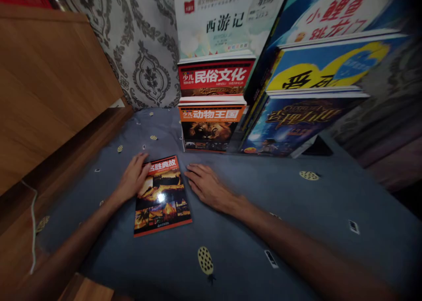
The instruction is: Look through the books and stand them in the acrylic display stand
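Note:
A thin book (pixel 164 197) with a red title band and photo pictures on its cover lies flat on the blue-grey patterned cloth. My left hand (pixel 134 178) rests at its upper left edge, with the thumb side over the cover and the fingers stretched out. Beside the book's right edge, my right hand (pixel 206 184) lies on the cloth with its fingers extended and nothing in them. Beyond both hands, an orange-banded book with a lion on its cover (pixel 211 132) stands upright in a tiered display, with a red-banded book (pixel 214 79) behind it.
A blue illustrated book (pixel 290 127) and a yellow-and-blue book (pixel 323 68) fill the display's right side. The cloth (pixel 250 257) carries pineapple prints. Wooden furniture (pixel 49 85) borders the left, with a white cable (pixel 34 226) near it. Patterned wallpaper or fabric (pixel 148 68) hangs behind.

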{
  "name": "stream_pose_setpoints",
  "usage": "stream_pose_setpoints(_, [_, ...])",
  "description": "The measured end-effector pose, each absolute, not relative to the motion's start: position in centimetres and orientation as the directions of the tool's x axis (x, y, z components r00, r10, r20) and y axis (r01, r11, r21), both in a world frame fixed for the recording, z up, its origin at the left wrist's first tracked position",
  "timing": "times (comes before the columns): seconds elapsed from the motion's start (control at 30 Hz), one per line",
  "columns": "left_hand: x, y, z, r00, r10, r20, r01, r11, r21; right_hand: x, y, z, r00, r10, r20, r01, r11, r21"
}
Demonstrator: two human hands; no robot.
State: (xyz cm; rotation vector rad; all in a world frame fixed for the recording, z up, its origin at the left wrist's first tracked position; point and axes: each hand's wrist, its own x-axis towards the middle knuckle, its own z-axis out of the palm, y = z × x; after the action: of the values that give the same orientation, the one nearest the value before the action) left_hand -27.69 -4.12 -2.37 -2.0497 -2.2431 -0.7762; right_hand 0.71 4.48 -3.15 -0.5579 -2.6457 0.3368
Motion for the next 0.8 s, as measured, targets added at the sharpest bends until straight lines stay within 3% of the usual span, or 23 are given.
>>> stream_pose_setpoints(0.17, [-22.4,-10.0,-3.2,-0.208,0.935,0.289,0.918,0.084,0.387,0.7,4.5,-3.1,-0.787,0.491,0.374,0.314,0.840,-0.442])
stream_pose_setpoints(0.37, [-17.9,-9.3,-3.2,-0.174,0.935,0.308,0.885,0.012,0.465,2.2,4.4,-3.1,-0.706,0.582,0.403,0.273,0.750,-0.603])
stream_pose_setpoints(0.67, [-12.3,-5.6,-2.0,0.065,0.945,0.320,0.780,-0.248,0.575,9.3,5.0,-4.0,-0.530,0.710,0.464,0.447,0.699,-0.559])
stream_pose_setpoints(0.8, [-13.7,-3.4,-2.5,0.092,0.950,0.298,0.833,-0.237,0.500,10.4,4.7,-4.2,-0.533,0.703,0.472,0.512,0.711,-0.482])
